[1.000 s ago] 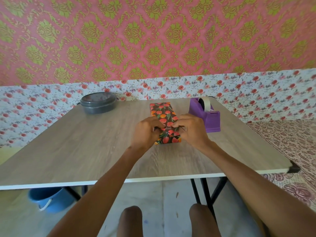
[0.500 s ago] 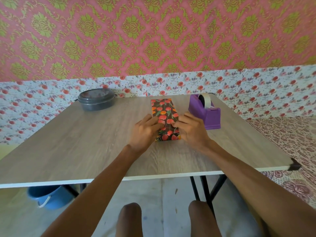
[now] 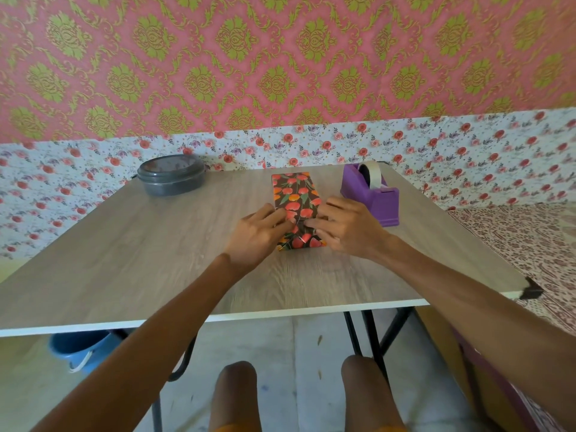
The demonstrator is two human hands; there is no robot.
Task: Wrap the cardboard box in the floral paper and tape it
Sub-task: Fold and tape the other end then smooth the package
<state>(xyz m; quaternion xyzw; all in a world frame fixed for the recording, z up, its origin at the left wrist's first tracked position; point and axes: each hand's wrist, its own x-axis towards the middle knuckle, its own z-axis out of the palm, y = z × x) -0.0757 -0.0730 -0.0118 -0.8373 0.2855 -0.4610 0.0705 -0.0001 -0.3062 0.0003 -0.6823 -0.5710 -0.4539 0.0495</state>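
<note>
The box, fully covered in dark floral paper with red and orange flowers (image 3: 295, 198), lies lengthwise on the wooden table (image 3: 156, 251). My left hand (image 3: 255, 236) rests against its near left side, fingers stretched over the top. My right hand (image 3: 346, 227) presses on the near right side, fingertips meeting the left ones over the paper's near end. Both hands press flat on the wrapped box; the near part of it is hidden under them. A purple tape dispenser (image 3: 371, 194) with a roll of clear tape stands just right of the box.
A dark grey lidded round container (image 3: 170, 174) sits at the table's far left. A blue bucket (image 3: 81, 350) stands on the floor under the table's left side. My knees show below the near edge. A patterned mat lies to the right.
The fingers of both hands have flattened and slid further over the top of the wrapped box. The box itself stays in place.
</note>
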